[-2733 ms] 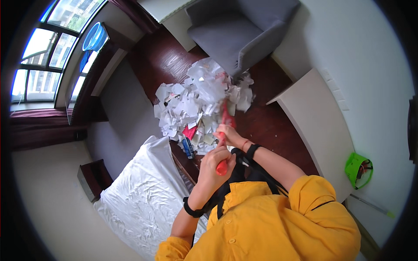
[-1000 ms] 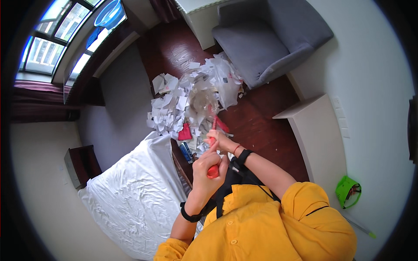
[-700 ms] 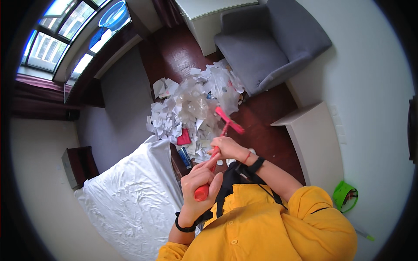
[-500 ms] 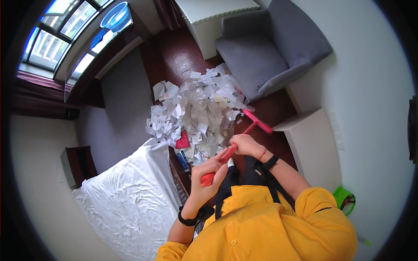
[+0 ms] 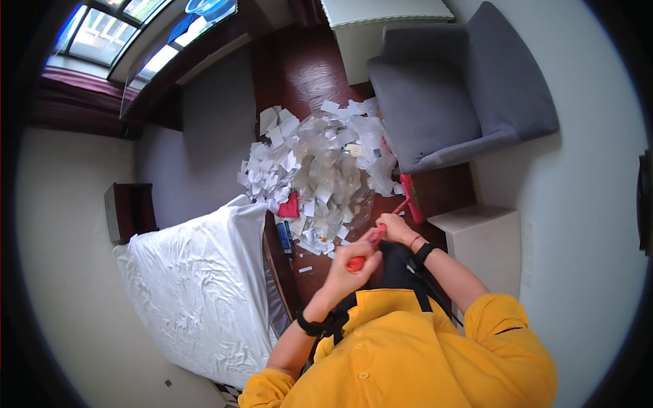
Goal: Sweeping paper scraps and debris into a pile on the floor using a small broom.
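My left hand (image 5: 350, 265) is wrapped round the rear end of a red-handled broom (image 5: 412, 197). Further along the handle, my right hand (image 5: 396, 231) is closed on it as well. The broom's pink-and-green head hangs over the dark red wooden floor, right of a big heap of white paper scraps and plastic (image 5: 320, 156), apart from its main mass. A red flat piece (image 5: 289, 205) lies at the heap's lower left. Close to it, beside the bed, is a blue box (image 5: 283, 236).
A grey armchair (image 5: 435, 102) stands right of the heap, and a low white cabinet (image 5: 476, 221) is beside my right arm. The bed with a white sheet (image 5: 197, 285) takes up the left. A grey rug (image 5: 218, 122) lies beyond it. Small scraps (image 5: 305, 269) are scattered near my feet.
The broom's head has swung round and lies more lengthwise, near the armchair. Both hands have shifted a little to the right. The view has turned, so the room sits differently.
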`<state>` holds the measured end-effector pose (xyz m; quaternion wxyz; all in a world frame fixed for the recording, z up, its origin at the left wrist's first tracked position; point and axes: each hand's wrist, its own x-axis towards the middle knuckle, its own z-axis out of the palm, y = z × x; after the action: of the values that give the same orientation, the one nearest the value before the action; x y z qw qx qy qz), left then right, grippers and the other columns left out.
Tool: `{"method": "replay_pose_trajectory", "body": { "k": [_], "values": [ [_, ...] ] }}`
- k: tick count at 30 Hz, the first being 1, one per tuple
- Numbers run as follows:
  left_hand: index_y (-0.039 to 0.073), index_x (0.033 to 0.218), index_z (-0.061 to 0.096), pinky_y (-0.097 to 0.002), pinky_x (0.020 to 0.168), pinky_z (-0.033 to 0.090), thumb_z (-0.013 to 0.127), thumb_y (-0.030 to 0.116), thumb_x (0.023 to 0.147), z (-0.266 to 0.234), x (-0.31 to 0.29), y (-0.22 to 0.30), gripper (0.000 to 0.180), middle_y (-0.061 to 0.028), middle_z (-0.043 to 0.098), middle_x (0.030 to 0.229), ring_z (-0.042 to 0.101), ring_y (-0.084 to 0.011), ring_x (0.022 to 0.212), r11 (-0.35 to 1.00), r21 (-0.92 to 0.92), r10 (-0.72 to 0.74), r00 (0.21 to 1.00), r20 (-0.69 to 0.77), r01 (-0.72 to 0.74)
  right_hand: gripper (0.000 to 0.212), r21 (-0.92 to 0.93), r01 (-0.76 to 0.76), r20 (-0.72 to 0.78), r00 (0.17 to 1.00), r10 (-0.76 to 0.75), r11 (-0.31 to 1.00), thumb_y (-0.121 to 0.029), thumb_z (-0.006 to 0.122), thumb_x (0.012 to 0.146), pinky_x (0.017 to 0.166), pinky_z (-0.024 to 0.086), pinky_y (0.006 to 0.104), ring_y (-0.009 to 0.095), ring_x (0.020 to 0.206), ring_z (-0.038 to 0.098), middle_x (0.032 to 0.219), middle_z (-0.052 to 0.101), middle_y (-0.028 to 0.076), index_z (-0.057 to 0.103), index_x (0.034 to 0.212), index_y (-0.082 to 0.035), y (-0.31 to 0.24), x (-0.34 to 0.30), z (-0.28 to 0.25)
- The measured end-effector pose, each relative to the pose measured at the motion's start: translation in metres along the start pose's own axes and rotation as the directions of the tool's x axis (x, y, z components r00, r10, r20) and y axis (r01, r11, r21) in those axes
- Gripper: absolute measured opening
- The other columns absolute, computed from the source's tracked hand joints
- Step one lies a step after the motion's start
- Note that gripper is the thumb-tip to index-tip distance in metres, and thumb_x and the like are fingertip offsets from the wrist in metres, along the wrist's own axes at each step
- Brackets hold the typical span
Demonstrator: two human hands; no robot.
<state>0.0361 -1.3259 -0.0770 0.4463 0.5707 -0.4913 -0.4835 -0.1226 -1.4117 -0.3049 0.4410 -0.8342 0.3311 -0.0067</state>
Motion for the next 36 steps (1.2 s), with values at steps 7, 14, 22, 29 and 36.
{"method": "replay_pose_trajectory", "body": {
  "k": [7,14,22,29,36],
  "values": [
    [-0.004,0.064,0.043,-0.0433,0.108,0.044,0.06,-0.007,0.076,-0.032,0.032,0.061,0.021,-0.0131,0.042,0.058,0.056,-0.0249,0.059,0.946,0.324,0.042,0.997,-0.058,-0.021,0.027,0.3,0.283,-0.283,0.938,-0.198,0.911,-0.02,0.07,0.082,0.06,0.044,0.0451,0.039,0.072,0.058,0.075,0.056,0.019,0.054,0.069,-0.003,-0.074,0.092,0.012],
    [-0.001,0.065,0.047,-0.0403,0.104,0.047,0.065,-0.003,0.067,-0.05,0.045,0.077,0.018,-0.0137,0.048,0.065,0.062,-0.0362,0.089,0.853,0.521,0.038,0.999,-0.005,-0.03,0.027,0.412,0.363,-0.375,0.903,-0.208,0.836,-0.018,0.071,0.086,0.06,0.043,0.0446,0.039,0.068,0.055,0.076,0.054,0.018,0.055,0.073,-0.002,-0.117,0.161,-0.001],
    [0.004,0.059,0.049,-0.0459,0.095,0.048,0.073,-0.003,0.071,-0.037,-0.038,0.105,0.027,-0.0046,0.049,0.059,0.069,-0.0362,0.105,0.952,0.254,0.28,0.823,-0.495,-0.172,0.028,0.327,0.434,-0.112,0.9,-0.422,0.839,-0.022,0.074,0.084,0.063,0.045,0.0422,0.035,0.07,0.058,0.078,0.056,0.015,0.058,0.076,-0.001,-0.185,0.112,-0.028],
    [0.008,0.053,0.043,-0.0397,0.074,0.056,0.066,0.005,0.08,-0.005,-0.151,0.147,0.036,-0.0036,0.052,0.053,0.074,-0.0322,0.084,0.962,0.157,0.269,0.672,-0.691,-0.224,0.037,0.186,0.568,0.269,0.755,-0.598,0.801,-0.034,0.071,0.086,0.06,0.044,0.0463,0.039,0.067,0.058,0.071,0.055,0.016,0.054,0.072,-0.004,-0.24,0.001,-0.016],
    [0.006,0.055,0.048,-0.0393,0.079,0.056,0.073,0.007,0.081,0.049,-0.253,0.146,0.036,-0.0041,0.05,0.056,0.073,-0.0295,0.091,0.972,0.235,0.178,0.723,-0.668,-0.022,0.037,0.393,0.542,0.658,0.398,-0.639,0.743,-0.033,0.069,0.088,0.063,0.047,0.0453,0.038,0.073,0.061,0.077,0.059,0.016,0.055,0.072,-0.003,-0.246,-0.099,0.059]
  ]
}}
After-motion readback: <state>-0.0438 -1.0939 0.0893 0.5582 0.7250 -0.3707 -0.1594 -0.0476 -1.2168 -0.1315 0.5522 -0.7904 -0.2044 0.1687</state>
